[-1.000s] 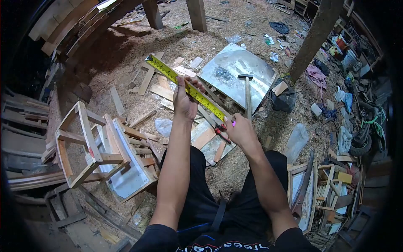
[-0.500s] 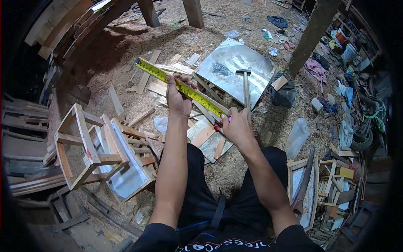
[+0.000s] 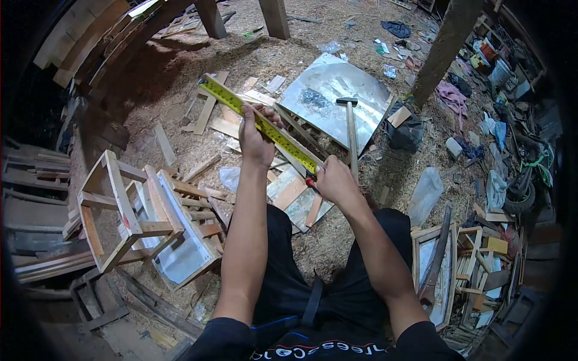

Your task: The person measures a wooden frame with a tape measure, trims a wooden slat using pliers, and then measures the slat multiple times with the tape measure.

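A yellow tape measure blade (image 3: 283, 142) stretches diagonally along a thin wooden strip (image 3: 212, 78). My left hand (image 3: 257, 137) is closed around the strip and the blade near their middle, thumb on top. At the lower right end, my right hand (image 3: 335, 178) is closed on the tape measure, with a bit of red and black showing beside its fingers. What else its fingers cover is hidden. Beyond the hands, a hammer (image 3: 351, 135) leans on a metal-topped board (image 3: 325, 81).
Wooden frames (image 3: 114, 204) stand at the left. Offcuts (image 3: 290, 195) lie between the knees on shavings. A post (image 3: 442, 57) rises at the upper right, near a black bag (image 3: 404, 135). More frames (image 3: 448, 265) are stacked at the lower right.
The strip's edge beside the blade shows more now, as strip and tape have tilted slightly. My right hand has shifted a little, and the pink spot at its fingertips is no longer visible.
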Tool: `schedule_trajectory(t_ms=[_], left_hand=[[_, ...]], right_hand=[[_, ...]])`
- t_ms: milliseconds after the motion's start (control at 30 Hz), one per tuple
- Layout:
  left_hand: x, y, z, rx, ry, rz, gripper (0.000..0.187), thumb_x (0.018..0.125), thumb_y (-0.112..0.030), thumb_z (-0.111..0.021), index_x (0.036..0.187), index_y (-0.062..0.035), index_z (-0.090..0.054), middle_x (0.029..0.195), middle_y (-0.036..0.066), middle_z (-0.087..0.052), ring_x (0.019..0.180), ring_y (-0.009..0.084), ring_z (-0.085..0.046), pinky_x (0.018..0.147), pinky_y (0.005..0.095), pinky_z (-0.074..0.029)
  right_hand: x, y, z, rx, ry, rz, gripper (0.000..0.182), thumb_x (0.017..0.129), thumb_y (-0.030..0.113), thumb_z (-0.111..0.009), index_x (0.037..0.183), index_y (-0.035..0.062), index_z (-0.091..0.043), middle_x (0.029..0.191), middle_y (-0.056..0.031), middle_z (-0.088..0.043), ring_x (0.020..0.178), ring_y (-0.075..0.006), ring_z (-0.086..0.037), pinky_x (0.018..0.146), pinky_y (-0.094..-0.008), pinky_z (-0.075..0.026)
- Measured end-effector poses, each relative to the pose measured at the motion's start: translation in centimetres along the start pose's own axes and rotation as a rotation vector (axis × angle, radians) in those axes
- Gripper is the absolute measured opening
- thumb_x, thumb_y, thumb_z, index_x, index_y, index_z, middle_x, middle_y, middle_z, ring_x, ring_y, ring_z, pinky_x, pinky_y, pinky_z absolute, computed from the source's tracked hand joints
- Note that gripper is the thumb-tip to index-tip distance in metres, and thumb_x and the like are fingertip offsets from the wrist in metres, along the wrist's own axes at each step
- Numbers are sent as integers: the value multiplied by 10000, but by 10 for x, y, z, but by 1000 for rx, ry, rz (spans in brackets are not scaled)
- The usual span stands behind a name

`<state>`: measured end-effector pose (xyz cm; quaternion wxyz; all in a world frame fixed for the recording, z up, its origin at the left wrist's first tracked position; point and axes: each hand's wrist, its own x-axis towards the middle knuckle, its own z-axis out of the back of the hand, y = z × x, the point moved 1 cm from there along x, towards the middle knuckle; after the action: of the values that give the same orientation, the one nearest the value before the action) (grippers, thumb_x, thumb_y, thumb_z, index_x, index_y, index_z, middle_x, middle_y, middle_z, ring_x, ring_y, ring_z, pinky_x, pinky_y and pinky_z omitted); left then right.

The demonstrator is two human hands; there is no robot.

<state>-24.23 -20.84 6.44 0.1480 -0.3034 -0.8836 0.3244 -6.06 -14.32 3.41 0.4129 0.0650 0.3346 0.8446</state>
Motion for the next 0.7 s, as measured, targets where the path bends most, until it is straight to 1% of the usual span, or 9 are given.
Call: schedule_trajectory(t_ms=[100,133,200,233,300,367,467,500,700], left_hand=[[-3,1,-10,-26,-30,0,440,982,-441,-403,1141,-35,-463,877,70,-555,818,182,-537,746,355,-458],[-3,0,-8,-23,-33,-5,440,982,-441,-403,1141,-35,-463,877,70,-555,818,182,-537,746,355,-458],[-2,-1,-5,-98,97,20,477,984,-454,-380,1192,-34,-466,885,54,-558,822,173,-532,765,354,-455],[-1,0,-3,-69,105,19,499,992,-452,-356,1223,-23,-463,871,28,-544,815,161,-523,778,354,-452],[1,2,-1,-63,103,28,496,993,-442,-362,1227,-17,-464,859,19,-532,808,154,-518,778,354,-451],[1,3,0,-34,73,40,478,995,-406,-393,1230,3,-469,828,3,-501,784,131,-507,762,348,-465],[2,4,2,66,15,46,452,989,-376,-429,1226,7,-473,829,2,-513,769,119,-510,735,339,-486],[2,3,2,65,13,39,414,984,-337,-459,1210,9,-482,830,1,-527,755,109,-522,714,328,-507],[2,5,4,52,-2,36,359,974,-292,-497,1178,2,-493,838,7,-544,749,104,-545,717,320,-520]], right_hand=[[4,-3,2,60,81,0,304,873,190,-564,998,-86,-539,975,-323,-606,957,-454,-588,855,-492,-466],[3,-1,4,64,82,3,306,870,191,-569,987,-90,-540,976,-325,-605,959,-456,-587,853,-491,-464],[2,-1,4,68,86,8,309,868,192,-573,976,-95,-541,978,-326,-603,961,-457,-585,851,-490,-462],[2,-2,2,51,82,3,290,866,211,-567,970,-60,-556,946,-300,-617,935,-441,-596,835,-475,-467],[2,-2,4,34,81,-1,273,865,231,-560,963,-24,-571,914,-274,-632,909,-424,-608,819,-460,-472],[2,1,10,49,243,-54,330,863,253,-565,982,-54,-574,994,-295,-618,972,-428,-594,877,-470,-460],[6,-7,2,19,263,-26,340,865,284,-551,1000,-26,-587,995,-282,-625,975,-418,-596,877,-459,-462],[7,-9,0,18,264,-26,340,865,284,-551,1000,-26,-587,995,-282,-625,975,-418,-596,877,-459,-462],[5,-9,-2,29,270,-16,350,865,311,-551,998,-11,-587,977,-269,-632,956,-416,-603,848,-464,-469]])
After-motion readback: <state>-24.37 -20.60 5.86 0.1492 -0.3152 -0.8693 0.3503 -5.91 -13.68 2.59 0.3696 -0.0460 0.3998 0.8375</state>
